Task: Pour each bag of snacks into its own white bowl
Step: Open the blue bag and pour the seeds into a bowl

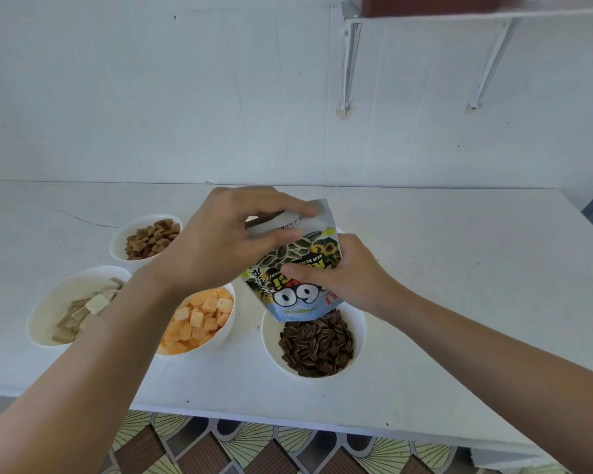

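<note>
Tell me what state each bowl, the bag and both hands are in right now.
Snack bag: upside down, mouth over the seed bowl.
Seed bowl: holds dark striped seeds.
Orange bowl: holds orange squares.
Far bowl: holds brown pieces.
Left bowl: holds pale wafers, partly hidden.
Left hand: gripping the bag's upturned bottom.
Right hand: gripping the bag's side.

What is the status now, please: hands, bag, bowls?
Left hand and right hand both grip the upended seed bag. Mouth over the seed bowl, seeds inside. Three other bowls filled. Nothing in the way.

Four filled bowls [314,340] crowding the near left table [459,302]; bare tabletop to the right and behind
</note>
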A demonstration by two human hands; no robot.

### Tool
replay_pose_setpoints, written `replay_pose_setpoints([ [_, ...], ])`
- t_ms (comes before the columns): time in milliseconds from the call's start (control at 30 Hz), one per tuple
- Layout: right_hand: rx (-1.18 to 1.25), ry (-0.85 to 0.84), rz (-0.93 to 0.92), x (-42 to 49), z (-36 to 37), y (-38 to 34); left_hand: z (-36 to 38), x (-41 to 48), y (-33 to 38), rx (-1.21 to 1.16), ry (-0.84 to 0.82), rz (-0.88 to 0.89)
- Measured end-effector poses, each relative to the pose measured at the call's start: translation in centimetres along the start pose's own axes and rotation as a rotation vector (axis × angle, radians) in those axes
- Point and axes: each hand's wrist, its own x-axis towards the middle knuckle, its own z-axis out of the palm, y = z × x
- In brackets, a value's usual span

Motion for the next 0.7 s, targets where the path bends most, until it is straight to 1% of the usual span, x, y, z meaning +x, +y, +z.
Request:
replay_pose_setpoints([
  [100, 0.04, 0.005, 0.025, -0.3, 0.3, 1.7, 0.8, -0.1, 0.1, -0.002, -0.001, -0.002],
  [267, 0.001, 0.013, 0.07, -0.8, 0.8, 3.4, 2.8, -0.8, -0.9, 0.016, 0.011, -0.013],
  [433, -0.027, 0.043, -0.012, 0.3, 0.2, 1.9, 1.3, 0.0, -0.4, -0.013, 0.099, 0.001],
  [533, -0.017, 0.085, -0.036, 0.6, -0.2, 1.4, 0.0, 0.4, -0.2, -0.05, 0.084, -0.037],
  [600, -0.026, 0.065, -0.009, 0.4, -0.2, 1.9, 0.0, 0.3, -0.3, -0.064, 0.079, -0.063],
  [700, -0.083, 0.012, 0.089, -0.3, 0.0, 3.4, 0.8, -0.2, -0.5, -0.091, 0.126, -0.12],
])
